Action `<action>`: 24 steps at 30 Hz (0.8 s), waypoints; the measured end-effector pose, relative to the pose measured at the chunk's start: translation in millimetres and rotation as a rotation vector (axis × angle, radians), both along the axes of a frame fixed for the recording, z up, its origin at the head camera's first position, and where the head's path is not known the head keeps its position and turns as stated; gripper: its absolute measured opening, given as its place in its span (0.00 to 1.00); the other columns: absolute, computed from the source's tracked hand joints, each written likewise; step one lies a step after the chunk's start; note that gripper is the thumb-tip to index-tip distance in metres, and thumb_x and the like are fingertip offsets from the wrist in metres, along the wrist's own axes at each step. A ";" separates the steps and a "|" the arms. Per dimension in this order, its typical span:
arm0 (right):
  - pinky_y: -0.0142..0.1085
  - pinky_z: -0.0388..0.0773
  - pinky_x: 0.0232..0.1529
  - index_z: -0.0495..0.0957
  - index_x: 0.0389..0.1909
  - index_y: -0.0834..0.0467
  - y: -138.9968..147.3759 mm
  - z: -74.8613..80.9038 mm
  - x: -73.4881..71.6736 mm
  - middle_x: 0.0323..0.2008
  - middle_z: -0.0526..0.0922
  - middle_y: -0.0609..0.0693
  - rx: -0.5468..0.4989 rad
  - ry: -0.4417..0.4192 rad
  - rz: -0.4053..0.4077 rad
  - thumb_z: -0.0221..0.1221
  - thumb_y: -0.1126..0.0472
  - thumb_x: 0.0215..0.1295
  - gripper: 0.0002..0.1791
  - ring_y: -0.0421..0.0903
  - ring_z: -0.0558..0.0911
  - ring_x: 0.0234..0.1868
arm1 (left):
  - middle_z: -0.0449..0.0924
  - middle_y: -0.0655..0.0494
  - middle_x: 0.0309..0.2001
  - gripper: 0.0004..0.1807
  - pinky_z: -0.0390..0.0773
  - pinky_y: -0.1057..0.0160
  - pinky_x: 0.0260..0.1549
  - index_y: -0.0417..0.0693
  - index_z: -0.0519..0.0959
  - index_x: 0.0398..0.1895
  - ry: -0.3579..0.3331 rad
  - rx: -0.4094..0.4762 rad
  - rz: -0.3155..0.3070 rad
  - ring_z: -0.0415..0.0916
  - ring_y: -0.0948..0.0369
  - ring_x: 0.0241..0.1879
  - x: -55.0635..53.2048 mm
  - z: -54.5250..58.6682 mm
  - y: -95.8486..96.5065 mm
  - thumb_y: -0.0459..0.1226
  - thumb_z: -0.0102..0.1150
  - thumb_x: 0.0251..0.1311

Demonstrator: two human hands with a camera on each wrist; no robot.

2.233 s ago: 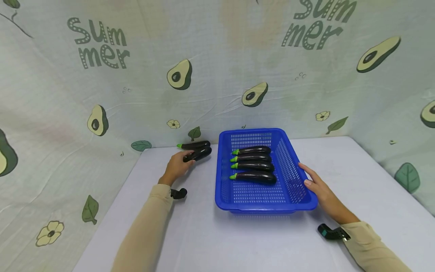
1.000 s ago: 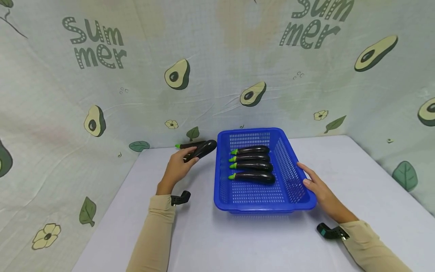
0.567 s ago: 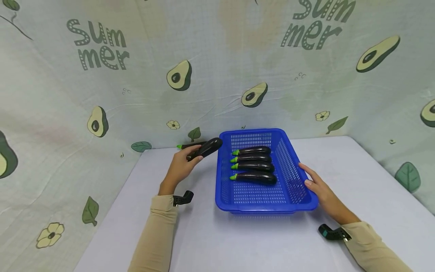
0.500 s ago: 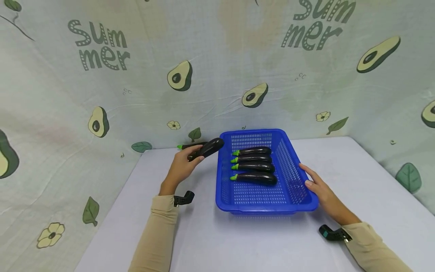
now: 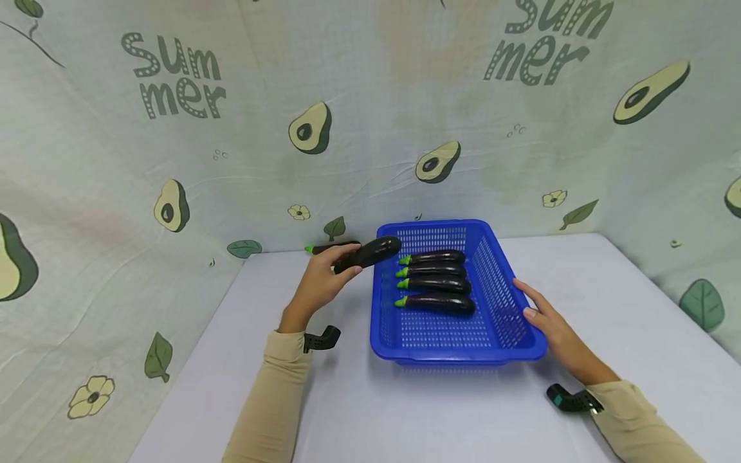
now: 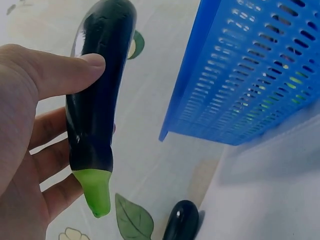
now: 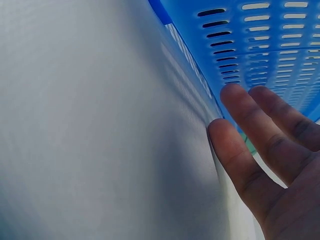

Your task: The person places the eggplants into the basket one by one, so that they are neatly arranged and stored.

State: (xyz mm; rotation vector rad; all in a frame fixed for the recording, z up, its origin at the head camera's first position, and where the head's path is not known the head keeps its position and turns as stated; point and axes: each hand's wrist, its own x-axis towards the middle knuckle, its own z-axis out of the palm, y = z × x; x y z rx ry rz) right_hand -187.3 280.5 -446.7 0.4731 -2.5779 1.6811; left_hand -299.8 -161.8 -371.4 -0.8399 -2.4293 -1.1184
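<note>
My left hand (image 5: 317, 283) grips a dark, glossy eggplant (image 5: 379, 251), its round end over the basket's left rim. In the left wrist view the thumb presses on the eggplant's (image 6: 95, 125) skin, the other fingers are behind it, and its green stem end points down. Several more eggplants (image 5: 437, 303) lie in a row inside the blue perforated basket (image 5: 457, 354), green ends to the left. Extended fingers of my right hand (image 5: 550, 325) touch the basket's right side, thumb at the rim; in the right wrist view three fairly straight fingers (image 7: 275, 107) lie by the outer wall.
Another eggplant (image 5: 321, 248) lies on the white table (image 5: 428, 418) at the back left, partly hidden by my left hand and the held eggplant. Behind the table hangs a cloth (image 5: 359, 116) printed with avocados, leaves and lettering.
My left hand has lifted the eggplant from the back left of the table and carried it rightward to the basket's left rim. My right hand and the basket stay put.
</note>
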 end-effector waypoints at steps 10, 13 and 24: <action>0.78 0.50 0.58 0.42 0.81 0.44 -1.6 -0.7 0.1 0.79 0.38 0.62 -0.021 -0.006 0.003 0.38 0.52 0.82 0.32 0.76 0.48 0.71 | 0.80 0.56 0.57 0.25 0.78 0.54 0.53 0.53 0.78 0.65 -0.038 -0.014 -0.048 0.77 0.60 0.54 6.0 4.5 10.5 0.43 0.66 0.65; 0.78 0.50 0.58 0.42 0.81 0.44 -2.3 -0.3 -0.2 0.78 0.39 0.63 -0.025 -0.006 0.004 0.37 0.52 0.82 0.32 0.76 0.49 0.71 | 0.80 0.56 0.57 0.24 0.78 0.54 0.52 0.54 0.78 0.65 -0.041 -0.016 -0.066 0.77 0.60 0.53 7.1 5.6 12.3 0.43 0.66 0.65; 0.24 0.64 0.53 0.43 0.81 0.43 1.4 -1.4 -1.1 0.78 0.42 0.63 -0.012 0.003 0.019 0.37 0.53 0.82 0.31 0.72 0.54 0.70 | 0.80 0.57 0.57 0.25 0.78 0.56 0.52 0.52 0.77 0.65 -0.065 -0.034 -0.101 0.77 0.61 0.52 10.1 3.9 21.5 0.43 0.65 0.66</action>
